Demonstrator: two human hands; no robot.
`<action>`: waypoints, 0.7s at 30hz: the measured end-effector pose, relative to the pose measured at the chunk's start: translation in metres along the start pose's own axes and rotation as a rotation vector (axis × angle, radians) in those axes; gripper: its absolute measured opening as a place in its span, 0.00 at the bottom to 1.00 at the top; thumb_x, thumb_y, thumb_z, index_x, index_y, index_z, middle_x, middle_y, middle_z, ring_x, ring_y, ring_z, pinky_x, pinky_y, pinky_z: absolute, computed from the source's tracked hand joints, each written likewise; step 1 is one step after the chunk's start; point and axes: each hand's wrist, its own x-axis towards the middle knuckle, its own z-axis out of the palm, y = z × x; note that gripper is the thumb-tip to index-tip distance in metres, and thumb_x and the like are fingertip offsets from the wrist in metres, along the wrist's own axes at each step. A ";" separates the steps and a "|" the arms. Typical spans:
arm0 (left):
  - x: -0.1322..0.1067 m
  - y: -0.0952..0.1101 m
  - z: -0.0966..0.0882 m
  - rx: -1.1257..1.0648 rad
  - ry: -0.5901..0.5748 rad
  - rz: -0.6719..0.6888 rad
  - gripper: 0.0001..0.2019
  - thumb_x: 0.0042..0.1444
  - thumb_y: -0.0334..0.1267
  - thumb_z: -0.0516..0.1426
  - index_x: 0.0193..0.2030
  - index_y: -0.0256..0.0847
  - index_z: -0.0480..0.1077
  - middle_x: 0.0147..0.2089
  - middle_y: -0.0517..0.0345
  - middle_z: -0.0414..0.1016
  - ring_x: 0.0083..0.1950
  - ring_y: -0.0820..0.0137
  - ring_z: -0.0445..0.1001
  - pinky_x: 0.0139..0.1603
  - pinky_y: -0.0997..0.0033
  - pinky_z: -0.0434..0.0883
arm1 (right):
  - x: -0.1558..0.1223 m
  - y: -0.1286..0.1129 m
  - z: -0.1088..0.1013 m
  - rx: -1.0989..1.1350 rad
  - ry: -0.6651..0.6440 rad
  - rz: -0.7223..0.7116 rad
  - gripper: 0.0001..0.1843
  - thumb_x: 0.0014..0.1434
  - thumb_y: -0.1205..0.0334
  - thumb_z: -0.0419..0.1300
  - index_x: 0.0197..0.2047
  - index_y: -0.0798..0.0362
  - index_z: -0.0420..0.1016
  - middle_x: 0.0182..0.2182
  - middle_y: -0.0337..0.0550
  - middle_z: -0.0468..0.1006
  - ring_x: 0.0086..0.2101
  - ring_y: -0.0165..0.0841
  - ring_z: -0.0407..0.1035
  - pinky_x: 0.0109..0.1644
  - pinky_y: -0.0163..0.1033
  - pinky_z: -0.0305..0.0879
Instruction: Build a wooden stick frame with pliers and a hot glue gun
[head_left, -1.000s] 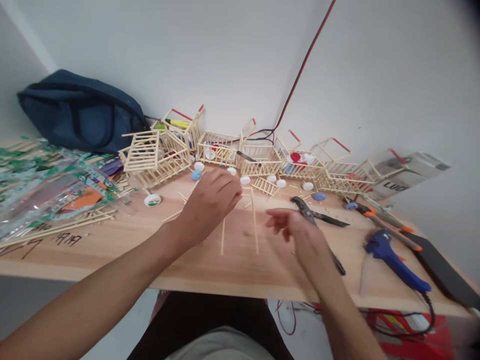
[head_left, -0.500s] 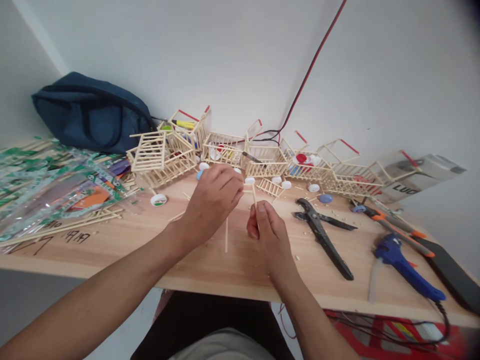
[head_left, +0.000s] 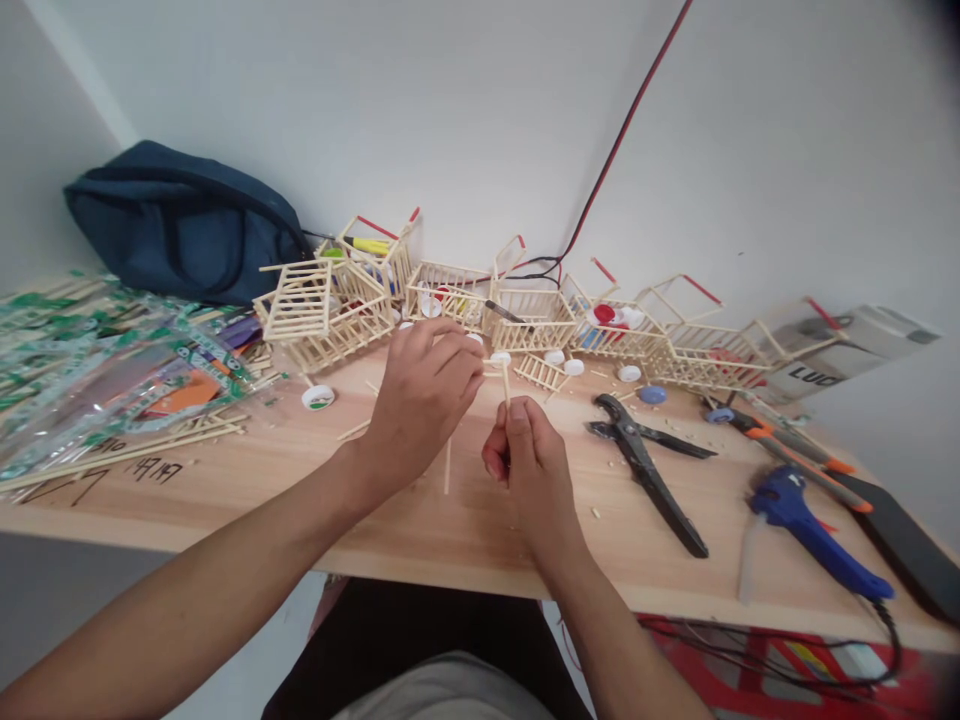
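My right hand [head_left: 527, 462] is pinched on a thin wooden stick [head_left: 506, 381] that points up and away from me. My left hand [head_left: 424, 398] has its fingers curled, and its fingertips pinch a short stick piece [head_left: 490, 365] that meets the upright stick near its top. Both hands hover just above the wooden table [head_left: 420, 520], close together at its middle. Another loose stick [head_left: 448, 467] lies flat on the table between my hands.
A row of stick-built cart models [head_left: 525, 315] with bottle caps lines the wall. Black pliers [head_left: 645, 470], a blue glue gun [head_left: 817, 535] and orange-handled cutters [head_left: 787, 445] lie at right. Plastic packets [head_left: 97, 370] and a dark blue bag [head_left: 180, 225] sit at left.
My right hand came in from the right, picked a stick off the table and raised it to my left hand's fingertips. The left hand barely moved.
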 end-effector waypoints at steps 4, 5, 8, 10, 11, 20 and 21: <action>0.001 0.000 0.000 -0.003 0.010 -0.005 0.03 0.59 0.30 0.54 0.34 0.40 0.68 0.42 0.56 0.77 0.52 0.63 0.67 0.53 0.56 0.63 | -0.001 0.000 0.003 0.023 0.007 0.005 0.16 0.69 0.53 0.41 0.32 0.51 0.57 0.15 0.29 0.61 0.18 0.24 0.53 0.23 0.32 0.50; 0.001 0.000 0.000 -0.005 0.011 -0.006 0.03 0.59 0.30 0.55 0.34 0.40 0.68 0.42 0.56 0.77 0.52 0.63 0.67 0.53 0.56 0.63 | -0.001 0.000 0.004 0.026 0.013 0.008 0.16 0.69 0.53 0.41 0.32 0.51 0.57 0.15 0.29 0.60 0.18 0.24 0.53 0.23 0.32 0.51; 0.000 -0.001 0.000 -0.007 0.018 -0.007 0.03 0.59 0.30 0.55 0.34 0.40 0.68 0.42 0.57 0.77 0.52 0.63 0.68 0.53 0.56 0.63 | -0.002 0.000 0.005 0.033 0.021 0.013 0.16 0.69 0.54 0.41 0.32 0.51 0.57 0.16 0.29 0.60 0.18 0.24 0.53 0.23 0.32 0.51; 0.000 -0.001 0.001 -0.003 0.020 -0.003 0.03 0.59 0.30 0.55 0.34 0.40 0.68 0.41 0.57 0.77 0.52 0.62 0.67 0.53 0.56 0.62 | -0.003 0.001 0.005 0.035 0.020 0.016 0.16 0.70 0.54 0.41 0.32 0.51 0.58 0.16 0.29 0.60 0.18 0.24 0.54 0.23 0.32 0.51; 0.000 -0.002 0.001 -0.001 0.019 0.001 0.03 0.59 0.30 0.55 0.34 0.40 0.68 0.41 0.57 0.77 0.52 0.62 0.67 0.53 0.56 0.62 | -0.003 0.001 0.005 0.037 0.019 0.017 0.16 0.69 0.54 0.41 0.32 0.51 0.58 0.16 0.29 0.60 0.18 0.24 0.54 0.23 0.32 0.51; -0.001 -0.002 0.004 -0.001 0.003 0.004 0.04 0.59 0.30 0.54 0.35 0.40 0.69 0.41 0.56 0.77 0.52 0.62 0.67 0.53 0.55 0.62 | -0.001 0.005 0.004 0.055 0.011 0.019 0.16 0.69 0.52 0.42 0.32 0.51 0.58 0.15 0.29 0.61 0.18 0.24 0.54 0.23 0.32 0.50; -0.001 -0.002 0.004 -0.001 0.004 0.003 0.04 0.59 0.31 0.54 0.35 0.40 0.69 0.41 0.56 0.77 0.52 0.62 0.67 0.53 0.56 0.62 | -0.001 0.005 0.004 0.054 0.012 0.018 0.16 0.69 0.52 0.42 0.32 0.51 0.58 0.16 0.29 0.61 0.18 0.24 0.54 0.23 0.32 0.50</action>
